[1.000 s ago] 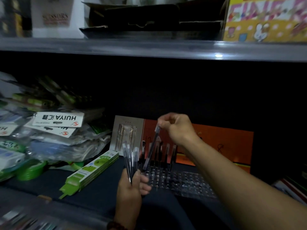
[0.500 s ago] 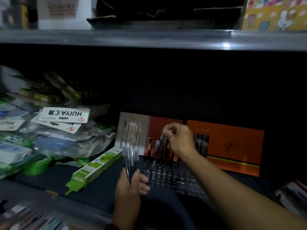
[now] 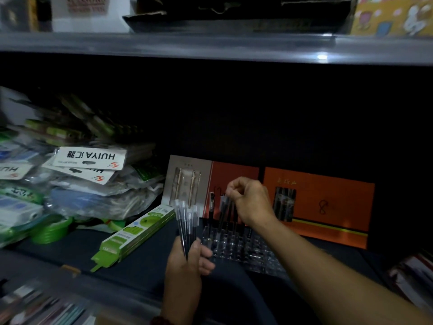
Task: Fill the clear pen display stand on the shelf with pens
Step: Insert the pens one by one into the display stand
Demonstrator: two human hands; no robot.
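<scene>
The clear pen display stand (image 3: 243, 249) lies on the dark shelf, with a few dark pens (image 3: 212, 207) upright in its back row. My left hand (image 3: 187, 261) grips a bunch of several clear-capped pens (image 3: 186, 219), fanned upward just left of the stand. Over the stand's back row, my right hand (image 3: 248, 200) pinches the top of one pen (image 3: 223, 212), whose lower end reaches down into the stand. The stand's front rows show only bare holes.
A green flat box (image 3: 136, 235) lies left of the stand. Behind it lean a grey pen card (image 3: 185, 184) and orange boxes (image 3: 328, 207). Bagged stationery (image 3: 77, 179) is piled at the left, with a green tape roll (image 3: 50, 231). The upper shelf edge (image 3: 210, 45) runs overhead.
My right hand has come down and back with its pen, from tilted above the stand to upright in the back row. The left hand has stayed put with its bunch.
</scene>
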